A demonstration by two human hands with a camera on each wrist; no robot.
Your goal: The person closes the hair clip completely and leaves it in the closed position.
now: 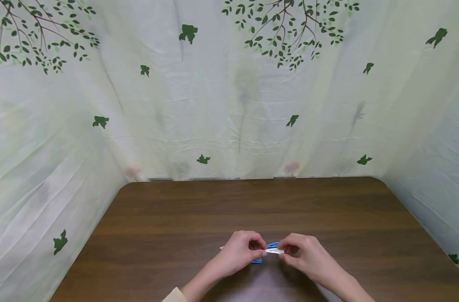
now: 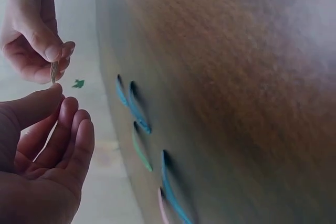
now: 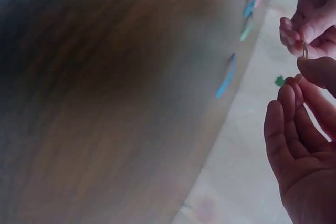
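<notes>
A white snap hair clip [image 1: 275,251] is held up between both hands in the head view. My left hand [image 1: 238,253] pinches its left end between thumb and index finger. At the other end, the thumb and fingertips of my right hand [image 1: 309,256] grip it. Just behind the hands lies a blue hair clip [image 1: 272,244]; another blue clip [image 1: 256,261] is partly covered by the left hand. The left wrist view shows several clips spread on the table, among them a green one [image 2: 140,148] and a pink one [image 2: 163,208].
The brown wooden table [image 1: 252,205] has rounded far corners. Pale curtains [image 1: 222,105] with printed leaves and branches stand behind it and along both sides.
</notes>
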